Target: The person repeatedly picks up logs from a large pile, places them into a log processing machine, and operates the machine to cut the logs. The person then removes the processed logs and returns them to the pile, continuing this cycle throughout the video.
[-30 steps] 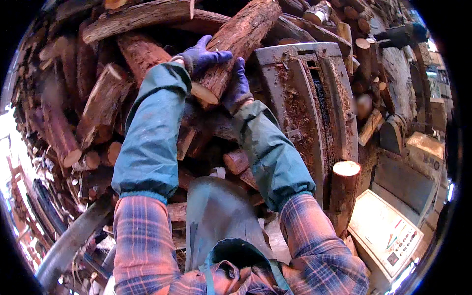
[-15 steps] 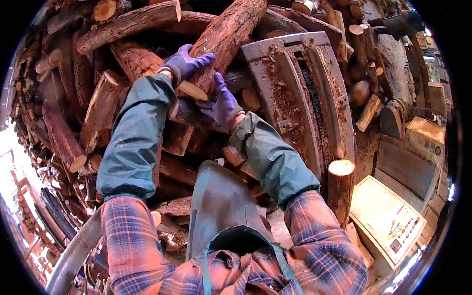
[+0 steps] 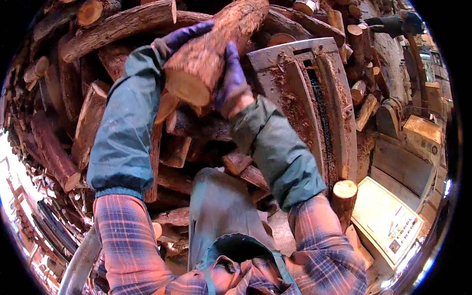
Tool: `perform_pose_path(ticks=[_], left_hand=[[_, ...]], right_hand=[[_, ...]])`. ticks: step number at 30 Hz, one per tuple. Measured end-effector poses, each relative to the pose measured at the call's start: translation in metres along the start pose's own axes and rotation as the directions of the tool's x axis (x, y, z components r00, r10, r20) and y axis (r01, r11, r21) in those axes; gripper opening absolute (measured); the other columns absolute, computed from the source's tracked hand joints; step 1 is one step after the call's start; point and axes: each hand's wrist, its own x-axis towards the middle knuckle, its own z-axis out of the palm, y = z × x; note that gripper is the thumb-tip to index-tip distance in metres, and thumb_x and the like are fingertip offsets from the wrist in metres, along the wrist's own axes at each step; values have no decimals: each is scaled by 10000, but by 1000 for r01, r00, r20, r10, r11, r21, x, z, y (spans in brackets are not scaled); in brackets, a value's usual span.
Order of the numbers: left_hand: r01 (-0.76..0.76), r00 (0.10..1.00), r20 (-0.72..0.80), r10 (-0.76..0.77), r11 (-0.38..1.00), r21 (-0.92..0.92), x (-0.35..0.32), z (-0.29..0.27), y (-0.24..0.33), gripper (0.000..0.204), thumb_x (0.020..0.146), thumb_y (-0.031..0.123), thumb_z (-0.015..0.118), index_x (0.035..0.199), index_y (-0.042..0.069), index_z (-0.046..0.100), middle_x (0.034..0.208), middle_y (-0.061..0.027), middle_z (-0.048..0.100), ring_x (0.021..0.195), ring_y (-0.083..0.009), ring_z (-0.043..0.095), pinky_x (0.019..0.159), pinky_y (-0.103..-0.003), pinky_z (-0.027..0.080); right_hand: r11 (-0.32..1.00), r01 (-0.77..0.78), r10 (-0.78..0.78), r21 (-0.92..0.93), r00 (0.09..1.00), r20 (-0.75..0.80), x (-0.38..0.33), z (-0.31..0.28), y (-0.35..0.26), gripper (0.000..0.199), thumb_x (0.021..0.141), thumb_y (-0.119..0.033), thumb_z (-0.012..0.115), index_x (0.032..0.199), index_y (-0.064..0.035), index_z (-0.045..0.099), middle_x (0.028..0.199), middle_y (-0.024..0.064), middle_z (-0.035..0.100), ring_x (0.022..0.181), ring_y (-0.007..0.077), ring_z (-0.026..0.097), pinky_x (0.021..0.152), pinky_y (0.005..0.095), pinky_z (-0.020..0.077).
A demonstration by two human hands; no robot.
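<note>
A thick, bark-covered log (image 3: 212, 54) is held between my two purple-gloved hands, its pale sawn end tilted toward me. My left hand (image 3: 184, 37) lies along the log's left upper side with its fingers stretched over the bark. Against the right side presses my right hand (image 3: 234, 81), fingers pointing up along the bark. The log's far end reaches the top of the view. Its underside and part of my fingers are hidden. To the right of my right hand stands a metal machine bed (image 3: 270, 63) with a chain in its slot, strewn with bark bits.
Several logs are piled ahead and to the left, including a long log (image 3: 123, 28) and a reddish log (image 3: 54, 150). An upright log (image 3: 344, 192) stands by the machine's near end. A pale control panel (image 3: 378, 211) with buttons sits at right. A curved metal pipe (image 3: 81, 260) is lower left.
The log has been lifted and drawn nearer, so its sawn end now looks larger and faces me. Both hands have moved up along its sides.
</note>
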Motion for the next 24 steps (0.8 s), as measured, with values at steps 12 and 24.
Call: perform_pose_path(ticks=[12, 24], left_hand=[[-225, 835, -501, 226, 972, 64, -39, 162, -54, 829, 830, 464, 789, 1365, -10, 368, 1230, -175, 577, 1056, -248, 624, 891, -363, 544], [-357, 845, -434, 312, 934, -24, -40, 250, -69, 604, 898, 397, 742, 1297, 7, 510, 1165, -137, 640, 1006, -208, 653, 865, -330, 549]], right_hand=[[944, 19, -64, -329, 990, -126, -152, -23, -88, 539, 1029, -385, 523, 1474, -91, 446, 1418, 122, 552, 1289, 225, 546, 1121, 411, 423], [238, 531, -131, -813, 847, 515, -215, -86, -158, 729, 919, -112, 699, 1537, -62, 314, 1555, 105, 370, 1423, 183, 363, 1194, 351, 303]])
